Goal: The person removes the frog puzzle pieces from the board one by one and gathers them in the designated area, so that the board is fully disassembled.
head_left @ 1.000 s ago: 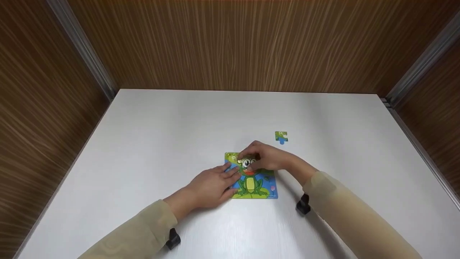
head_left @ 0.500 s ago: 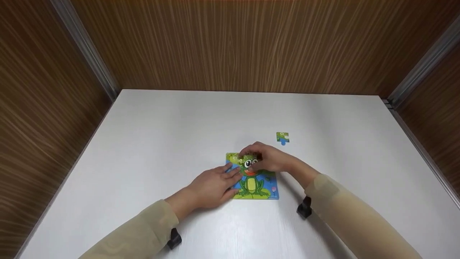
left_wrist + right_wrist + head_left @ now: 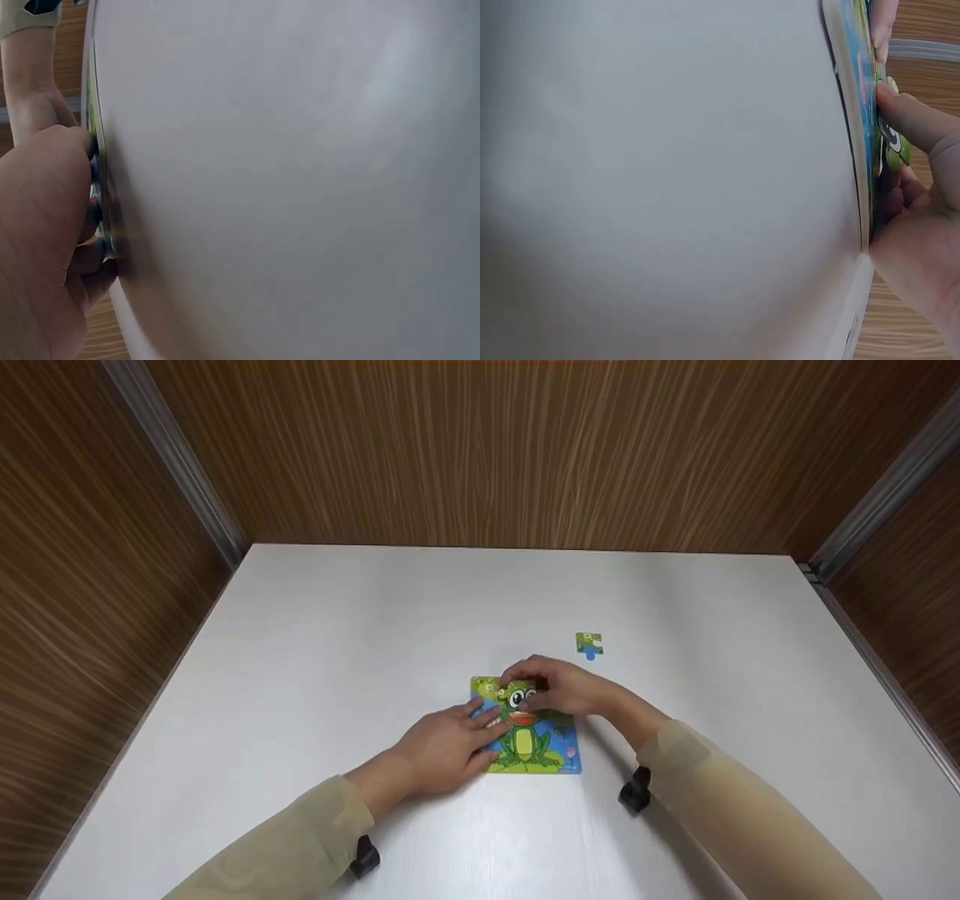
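Observation:
A square frog puzzle board [image 3: 525,744] lies on the white table, its lower part in plain sight. My left hand [image 3: 442,750] rests on its left side with the fingers spread flat. From the right, my right hand [image 3: 566,688] pinches a piece with the frog's eyes [image 3: 517,699] over the board's upper part. In the right wrist view that green eye piece [image 3: 894,142] stands tilted from the board [image 3: 862,97], between thumb and fingers of the hand [image 3: 922,225]. Fingers of the left hand [image 3: 45,225] touch the board's edge in the left wrist view.
One loose green and blue puzzle piece [image 3: 589,644] lies on the table [image 3: 360,622] behind my right hand. Brown wood-grain panels [image 3: 480,450] stand at the back and on both sides. A small black device is at each wrist.
A finger of my left hand has shifted slightly right, toward the frog's mouth. My right hand keeps its pinch on the eye piece, with hardly any movement.

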The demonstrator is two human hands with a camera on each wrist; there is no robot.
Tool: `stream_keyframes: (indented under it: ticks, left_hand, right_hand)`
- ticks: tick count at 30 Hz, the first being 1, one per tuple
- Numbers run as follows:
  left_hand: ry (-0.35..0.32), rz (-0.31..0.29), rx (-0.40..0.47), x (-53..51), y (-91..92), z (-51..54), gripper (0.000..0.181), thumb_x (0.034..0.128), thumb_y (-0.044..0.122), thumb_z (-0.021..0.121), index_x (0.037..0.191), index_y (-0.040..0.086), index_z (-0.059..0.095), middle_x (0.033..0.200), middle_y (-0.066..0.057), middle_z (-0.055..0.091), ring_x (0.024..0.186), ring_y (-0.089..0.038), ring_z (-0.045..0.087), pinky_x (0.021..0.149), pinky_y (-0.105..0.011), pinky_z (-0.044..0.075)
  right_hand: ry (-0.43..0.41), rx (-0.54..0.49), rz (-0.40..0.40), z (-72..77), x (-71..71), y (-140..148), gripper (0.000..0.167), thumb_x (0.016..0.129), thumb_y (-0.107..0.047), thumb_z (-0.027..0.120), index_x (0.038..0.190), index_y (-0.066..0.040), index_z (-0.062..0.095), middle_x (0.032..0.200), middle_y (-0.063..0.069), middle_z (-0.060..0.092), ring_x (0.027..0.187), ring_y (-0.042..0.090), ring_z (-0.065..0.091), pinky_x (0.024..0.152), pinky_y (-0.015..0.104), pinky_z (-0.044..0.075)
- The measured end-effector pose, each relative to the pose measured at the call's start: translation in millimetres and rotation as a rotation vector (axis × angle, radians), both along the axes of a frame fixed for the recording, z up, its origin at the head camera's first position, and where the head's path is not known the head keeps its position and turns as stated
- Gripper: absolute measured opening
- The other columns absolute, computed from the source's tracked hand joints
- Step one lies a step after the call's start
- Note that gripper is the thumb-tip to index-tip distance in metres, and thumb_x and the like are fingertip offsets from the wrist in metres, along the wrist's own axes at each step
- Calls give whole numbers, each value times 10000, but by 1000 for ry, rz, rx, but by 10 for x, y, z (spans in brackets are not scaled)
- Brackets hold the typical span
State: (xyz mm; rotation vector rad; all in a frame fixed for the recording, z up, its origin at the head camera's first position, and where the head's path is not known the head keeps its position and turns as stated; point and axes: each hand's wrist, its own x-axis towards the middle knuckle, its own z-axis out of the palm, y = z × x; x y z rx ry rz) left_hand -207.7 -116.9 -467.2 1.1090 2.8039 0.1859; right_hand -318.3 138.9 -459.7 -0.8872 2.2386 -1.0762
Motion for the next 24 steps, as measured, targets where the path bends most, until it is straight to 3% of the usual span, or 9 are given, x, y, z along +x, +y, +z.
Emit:
stream_keyframes:
  ticks: [5, 10, 17, 24]
  left_hand:
    - [3, 4, 13, 9, 2, 10, 542, 1142, 436, 410, 1621, 191, 472, 1644, -76, 425, 1545, -330, 362, 1235, -428, 351]
    - [6, 4, 19, 22, -8, 0, 540, 1143, 429, 412, 1623, 187, 467, 1646, -79, 422, 1548, -332, 356, 1242, -425, 339]
    - [19, -1, 13, 26, -10, -11, 546, 1145, 437, 402, 1626, 185, 465, 1641, -78, 433, 1546, -325, 362, 1243, -419, 339]
    - [21, -1, 20, 16, -4, -31, 547, 1151, 445, 376, 1627, 191, 460, 1642, -73, 425, 1546, -322, 357, 1246, -413, 331]
  right_hand:
    - [-37, -9, -4, -16, -24, 28, 411, 1030, -56, 672, 1414, -202, 680, 1352, -13, 659, 1124, 220, 563, 1016, 398, 462]
    - [-52, -35, 3, -25, -23, 32, 448, 1007, -61, 711, 1435, -187, 673, 1385, 7, 649, 1149, 226, 565, 1023, 402, 466]
    - [-1, -8, 23, -23, -16, 40, 515, 970, -113, 781, 1465, -201, 669, 1314, 42, 627, 1054, 225, 514, 905, 367, 451]
    - [38, 30, 27, -13, -35, 52, 583, 927, -140, 832, 1482, -192, 659, 1302, 42, 618, 1032, 228, 481, 896, 382, 431]
